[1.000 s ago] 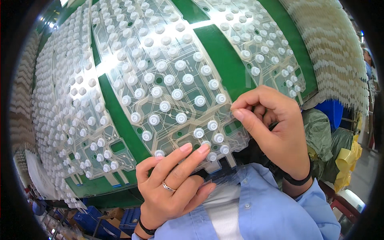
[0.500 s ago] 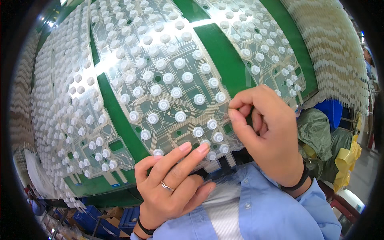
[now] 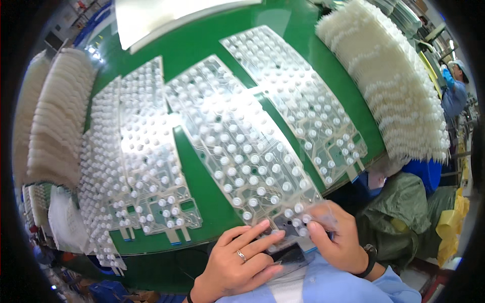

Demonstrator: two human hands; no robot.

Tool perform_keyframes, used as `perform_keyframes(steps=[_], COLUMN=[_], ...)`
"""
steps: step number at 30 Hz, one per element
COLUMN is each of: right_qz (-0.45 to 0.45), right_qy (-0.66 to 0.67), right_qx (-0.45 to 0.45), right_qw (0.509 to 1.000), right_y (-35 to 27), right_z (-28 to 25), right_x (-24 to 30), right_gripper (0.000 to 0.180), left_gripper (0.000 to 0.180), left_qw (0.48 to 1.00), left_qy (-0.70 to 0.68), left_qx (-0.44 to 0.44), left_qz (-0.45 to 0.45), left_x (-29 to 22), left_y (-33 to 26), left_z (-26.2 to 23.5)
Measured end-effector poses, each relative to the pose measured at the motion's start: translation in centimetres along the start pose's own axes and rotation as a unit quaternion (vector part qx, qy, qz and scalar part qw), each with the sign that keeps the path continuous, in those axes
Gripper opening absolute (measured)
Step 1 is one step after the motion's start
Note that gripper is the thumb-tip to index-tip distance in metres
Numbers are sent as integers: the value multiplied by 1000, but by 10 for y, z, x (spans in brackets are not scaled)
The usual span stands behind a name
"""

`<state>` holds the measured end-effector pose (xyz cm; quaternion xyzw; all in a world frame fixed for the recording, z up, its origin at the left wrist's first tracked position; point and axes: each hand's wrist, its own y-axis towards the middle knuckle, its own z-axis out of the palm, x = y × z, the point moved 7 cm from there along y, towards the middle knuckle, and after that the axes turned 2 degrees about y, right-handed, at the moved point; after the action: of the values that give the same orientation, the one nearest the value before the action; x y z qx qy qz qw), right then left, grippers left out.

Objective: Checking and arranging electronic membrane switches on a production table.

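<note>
A clear keyboard membrane (image 3: pixel 260 174), with printed traces and rows of white rubber domes, lies slanted in front of me. Its near end reaches past the table edge toward my body. My left hand (image 3: pixel 242 257), a ring on one finger, rests there with its fingers stretched out and the tips touching the membrane. At the near right corner my right hand (image 3: pixel 336 237) has its thumb and fingers closed about the membrane's edge; the fingertips are blurred. Below the membrane's end, between my hands, is a dark flat piece (image 3: pixel 293 256), partly hidden.
Another membrane (image 3: pixel 323 116) lies to the right; several overlapping membranes (image 3: pixel 146 151) lie left on the green table (image 3: pixel 212 222). Tall stacks of membranes stand at the left (image 3: pixel 58 118) and right (image 3: pixel 389 86). White sheets (image 3: pixel 177 17) lie at the back. A blue bin (image 3: pixel 423 174) and a person (image 3: pixel 456 88) are at right.
My view has drawn back, showing more of the table. The middle membrane's near end is now closer to my body, and both hands have moved down with it. My right hand is at its corner.
</note>
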<state>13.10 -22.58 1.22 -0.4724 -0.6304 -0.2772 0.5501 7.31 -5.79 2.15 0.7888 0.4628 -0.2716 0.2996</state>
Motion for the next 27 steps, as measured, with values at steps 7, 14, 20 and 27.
perform_keyframes(steps=[7, 14, 20, 27], right_qz=[-93, 11, -182, -186], right_qy=[201, 91, -311, -87], right_qx=[-176, -214, -371, 72], right_qw=[959, 973, 856, 976], right_y=[32, 51, 16, 23], right_z=[-63, -125, -94, 34], right_x=[20, -42, 22, 54], right_gripper=[47, 51, 54, 33], left_gripper=[27, 15, 17, 25], left_qw=[988, 943, 970, 980], left_qy=[37, 26, 50, 106], left_qx=[-151, -241, -155, -146], left_qz=[-9, -229, -182, -89], left_x=[2, 59, 44, 9], left_y=[-26, -71, -25, -2], left_z=[-42, -91, -46, -22])
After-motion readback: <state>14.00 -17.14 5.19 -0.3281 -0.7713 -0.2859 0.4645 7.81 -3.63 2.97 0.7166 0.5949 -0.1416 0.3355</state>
